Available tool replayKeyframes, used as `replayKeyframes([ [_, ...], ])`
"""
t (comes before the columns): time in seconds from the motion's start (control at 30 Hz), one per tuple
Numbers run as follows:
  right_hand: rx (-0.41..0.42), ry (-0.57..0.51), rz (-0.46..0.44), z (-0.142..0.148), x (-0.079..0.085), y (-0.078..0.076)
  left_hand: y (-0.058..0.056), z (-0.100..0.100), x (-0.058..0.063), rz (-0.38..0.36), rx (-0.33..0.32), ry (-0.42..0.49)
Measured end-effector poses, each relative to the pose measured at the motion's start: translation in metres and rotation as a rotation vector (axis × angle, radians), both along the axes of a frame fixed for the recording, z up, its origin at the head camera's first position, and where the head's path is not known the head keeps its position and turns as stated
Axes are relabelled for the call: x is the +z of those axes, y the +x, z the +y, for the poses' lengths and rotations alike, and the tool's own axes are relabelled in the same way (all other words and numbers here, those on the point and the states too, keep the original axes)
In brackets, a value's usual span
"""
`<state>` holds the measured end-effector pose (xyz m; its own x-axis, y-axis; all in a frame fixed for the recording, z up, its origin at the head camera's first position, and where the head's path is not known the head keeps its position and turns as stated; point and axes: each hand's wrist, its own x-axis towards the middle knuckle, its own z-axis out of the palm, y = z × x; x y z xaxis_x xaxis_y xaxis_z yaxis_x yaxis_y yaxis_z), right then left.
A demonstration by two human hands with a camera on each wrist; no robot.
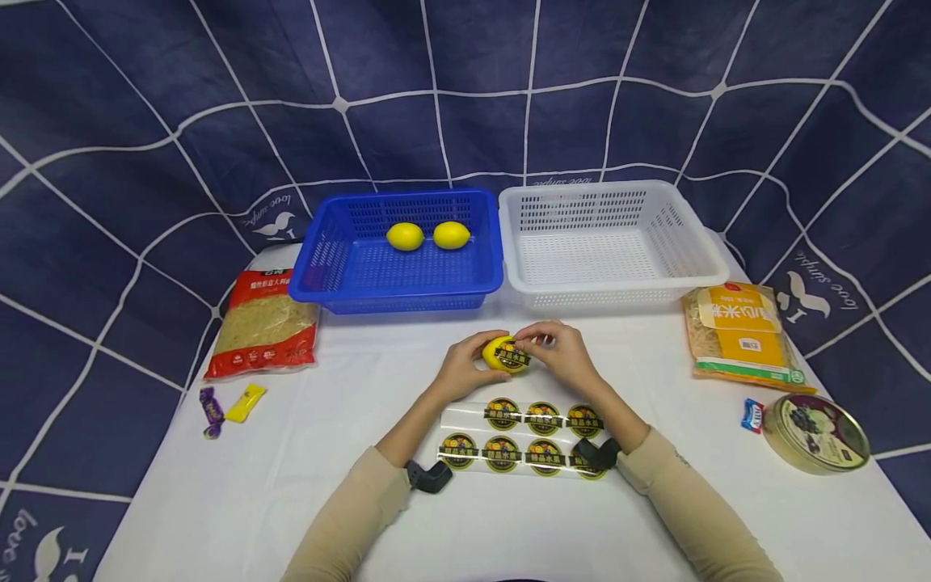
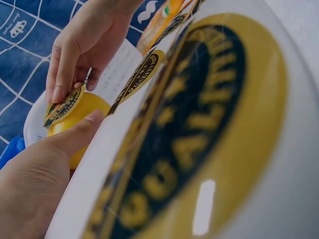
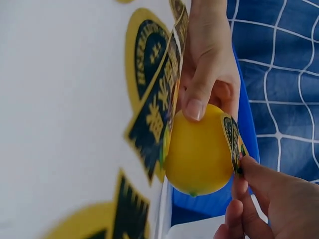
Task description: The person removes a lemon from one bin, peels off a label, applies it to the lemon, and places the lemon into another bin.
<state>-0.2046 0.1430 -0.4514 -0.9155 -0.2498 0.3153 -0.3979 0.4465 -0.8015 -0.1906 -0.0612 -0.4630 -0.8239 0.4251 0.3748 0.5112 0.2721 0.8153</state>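
Note:
My left hand (image 1: 461, 368) grips a yellow lemon (image 3: 199, 154), thumb on one side and fingers round the other, just above the table. Between thumb and fingertips, my right hand (image 1: 560, 353) pinches the edge of a round black-and-gold sticker (image 2: 67, 107), which lies against the lemon's surface. In the right wrist view, the edge by my right fingertips stands slightly off the lemon's skin. Below both hands lies a clear sheet of stickers (image 1: 476, 411) with several round labels in two rows; my right wrist overlaps its right end.
Behind, a blue basket (image 1: 396, 287) holds two lemons (image 1: 427, 236), beside a white basket (image 1: 618, 287). At left lie a red pasta bag (image 1: 265, 323), a purple candy (image 1: 212, 412) and a yellow candy (image 1: 246, 402). At right are a noodle bag (image 1: 745, 335), a small candy (image 1: 752, 415) and a round tin (image 1: 816, 432).

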Motion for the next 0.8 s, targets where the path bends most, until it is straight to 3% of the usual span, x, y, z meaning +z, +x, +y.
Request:
replayKeyframes([
  [0.47,-0.033,0.032,0.163,-0.0037,-0.0047,0.0015,-0.0008,0.0001,0.0023,0.007,-0.003,-0.004],
  [0.8,-0.037,0.06,0.207,-0.0047,-0.0083,0.0037,0.0002,0.0001,0.002,-0.015,-0.009,-0.01],
])
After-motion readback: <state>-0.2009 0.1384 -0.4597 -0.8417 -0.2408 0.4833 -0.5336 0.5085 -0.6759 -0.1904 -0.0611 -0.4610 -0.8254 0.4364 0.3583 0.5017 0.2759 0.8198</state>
